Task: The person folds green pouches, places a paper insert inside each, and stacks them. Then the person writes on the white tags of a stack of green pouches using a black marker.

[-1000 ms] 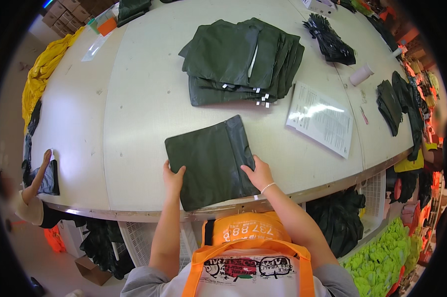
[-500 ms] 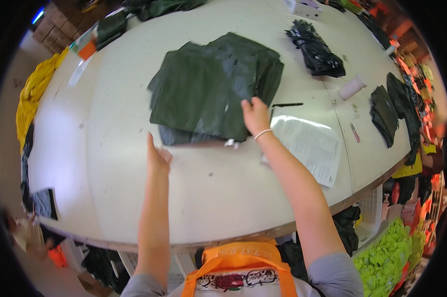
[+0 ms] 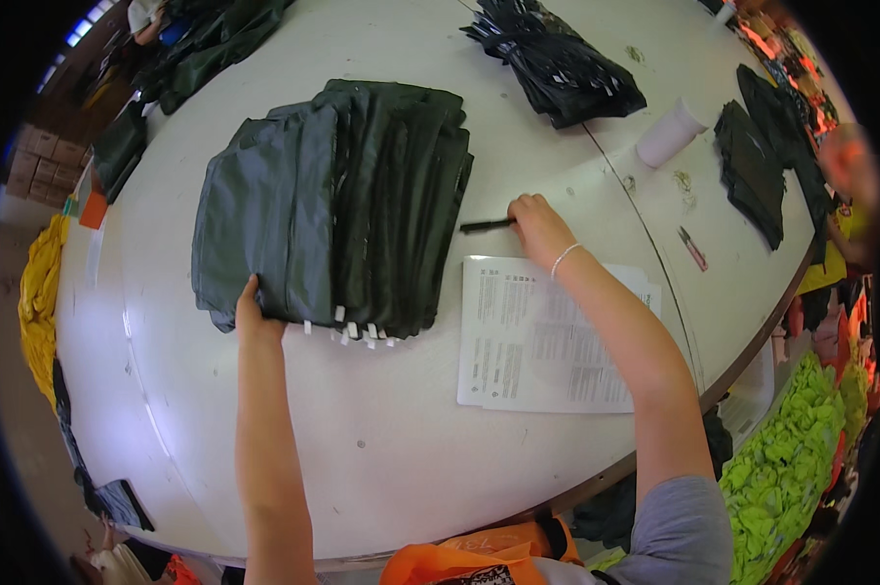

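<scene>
Several folded dark green garments lie overlapped in a fanned stack on the white table, small white tags showing along the near edge. My left hand grips that near edge at the left, thumb on top and the other fingers hidden underneath. To the right of the stack, my right hand is closed on one end of a black pen, which points left toward the garments. Printed sheets in a clear sleeve lie under my right wrist and forearm.
A bundle of black plastic bags lies at the back, near a white cylinder. Small snips and more folded dark garments are at the right. Lime-green items are heaped beyond the table edge, near another person.
The dark green stack now lies fanned in overlapping layers and further left in view. My left hand has taken its near edge. My right hand has left the stack and taken the pen.
</scene>
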Demonstrator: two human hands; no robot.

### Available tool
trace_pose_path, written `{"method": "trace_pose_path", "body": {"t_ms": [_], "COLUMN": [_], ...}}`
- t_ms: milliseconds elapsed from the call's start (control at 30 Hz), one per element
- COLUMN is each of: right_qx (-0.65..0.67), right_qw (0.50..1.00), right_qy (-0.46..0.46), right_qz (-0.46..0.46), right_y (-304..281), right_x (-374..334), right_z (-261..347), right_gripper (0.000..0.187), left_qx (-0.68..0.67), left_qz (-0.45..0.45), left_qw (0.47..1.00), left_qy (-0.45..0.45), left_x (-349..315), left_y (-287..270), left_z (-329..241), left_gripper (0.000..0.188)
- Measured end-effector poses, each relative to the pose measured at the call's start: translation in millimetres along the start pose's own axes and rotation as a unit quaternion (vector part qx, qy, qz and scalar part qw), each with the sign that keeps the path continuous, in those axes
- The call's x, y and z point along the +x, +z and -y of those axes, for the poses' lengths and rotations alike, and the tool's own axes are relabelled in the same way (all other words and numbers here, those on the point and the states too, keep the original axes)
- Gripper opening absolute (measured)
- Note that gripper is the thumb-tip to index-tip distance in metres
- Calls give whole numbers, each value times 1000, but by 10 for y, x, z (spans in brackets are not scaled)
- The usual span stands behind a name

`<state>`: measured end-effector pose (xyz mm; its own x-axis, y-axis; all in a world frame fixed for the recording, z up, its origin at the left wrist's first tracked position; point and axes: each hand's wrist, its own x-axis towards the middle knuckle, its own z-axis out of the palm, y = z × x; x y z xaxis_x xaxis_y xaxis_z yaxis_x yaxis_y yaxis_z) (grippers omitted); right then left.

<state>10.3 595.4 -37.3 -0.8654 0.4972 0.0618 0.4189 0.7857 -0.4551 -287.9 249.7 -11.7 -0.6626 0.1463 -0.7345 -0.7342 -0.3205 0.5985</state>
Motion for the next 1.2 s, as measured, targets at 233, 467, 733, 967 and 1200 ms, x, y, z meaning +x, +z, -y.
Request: {"method": "trace_pose_path", "body": {"t_ms": [233,467,733,967,1200], "right_qx": [-28,65,284,353,382], "right_qw": [995,873,854,803,791], "right_qy": [86,478,436,477,471], "right_qz": [-41,75,-19,58,77], "right_y": [-772,-1377,-849,-972,-984], "right_x": [-491,-2631,-2535,-2374,-2386], "right_z": [-419,-1187,-699,-764,-831], "right_gripper": [22,40,32,34,38], "left_qx": [28,182,451,494,670], "left_qz": [-39,124,240,217,162], "left_qw": [999,974,858,839,719], "left_qy": [21,47,-50,-73,89], "left_x": [245,-987,-1670,-1477,-1627], "left_y": [326,-493,407,517,594], "left_z": [-272,1495,2173,2144,2272], "left_gripper": [85,51,43,40,63]}}
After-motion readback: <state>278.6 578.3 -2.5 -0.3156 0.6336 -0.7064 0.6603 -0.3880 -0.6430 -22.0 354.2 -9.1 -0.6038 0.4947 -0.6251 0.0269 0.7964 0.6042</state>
